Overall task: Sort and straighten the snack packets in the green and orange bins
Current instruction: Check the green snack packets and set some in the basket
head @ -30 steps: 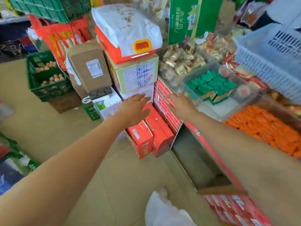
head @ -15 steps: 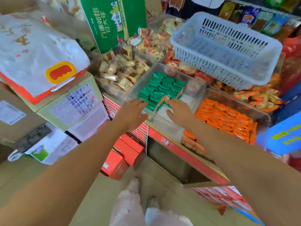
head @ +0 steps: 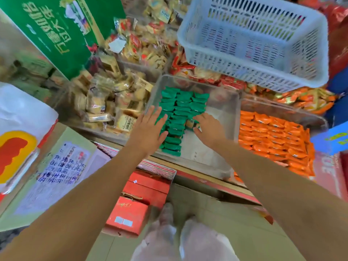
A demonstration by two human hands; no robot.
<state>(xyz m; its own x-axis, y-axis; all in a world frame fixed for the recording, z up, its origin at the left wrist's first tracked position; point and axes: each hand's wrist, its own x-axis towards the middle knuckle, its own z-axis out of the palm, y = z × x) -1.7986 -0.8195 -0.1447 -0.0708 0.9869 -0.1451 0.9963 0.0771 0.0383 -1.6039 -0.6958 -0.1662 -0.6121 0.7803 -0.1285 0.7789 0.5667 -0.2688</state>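
Two hands at the green packets (head: 180, 106), inside the grey bin (head: 222, 91) on the worktop (head: 207, 180).

Left hand (head: 150, 129): open, palm down, fingers straight and slightly spread, fingertips against the left edge of the packet rows.

Right hand (head: 209, 130): fingers bent, fingertips and thumb at a packet on the right edge of the rows, near the middle of the bin. Grip on that packet not determinable owing to blur.

Green packets: stacked in overlapping rows, three across at the far end, narrowing to a single column toward the near rim. Confined to the left half of the bin; right half of the bin floor bare and pale.

Orange packets (head: 273, 136): in overlapping rows in the adjacent bin (head: 282, 108), just beside the grey bin on the right, apart from both hands.

Surroundings: white slotted basket (head: 254, 40) above and behind both bins. Beige wrapped snacks (head: 109, 104) heaped in the bin to the left. Green printed carton (head: 56, 31) at far left. Red boxes (head: 146, 187) on the floor below the worktop edge.
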